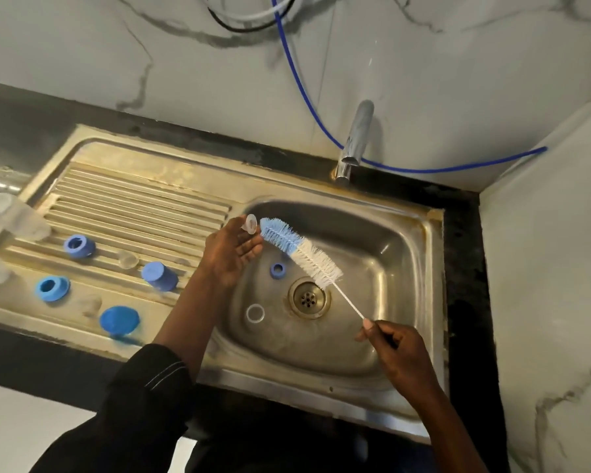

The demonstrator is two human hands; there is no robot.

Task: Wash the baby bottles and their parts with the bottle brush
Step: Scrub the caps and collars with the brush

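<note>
Bottle brush [301,256] is suspended at a slant over the sink basin [400,268]. Its blue bristle tip is uppermost and just beside the clear teat [249,225]; contact cannot be confirmed. Right hand [393,349] grips the lower end of the thin white stem, with thumb and forefinger clamped on it and the remaining fingers curled. Left hand [232,250] pinches the teat between thumb tip and forefinger tip; its other fingers lie extended and close together.

Basin floor: small blue ring [277,269] and white ring [255,314], both near the drain [308,299].

Ribbed drainboard [144,199]: blue collars [79,246], blue caps [159,275], and blurred clear bottles [14,213] at its left edge.

Faucet [355,138] stands behind the basin, with a blue hose [304,97] hanging on the marble wall behind it.
</note>
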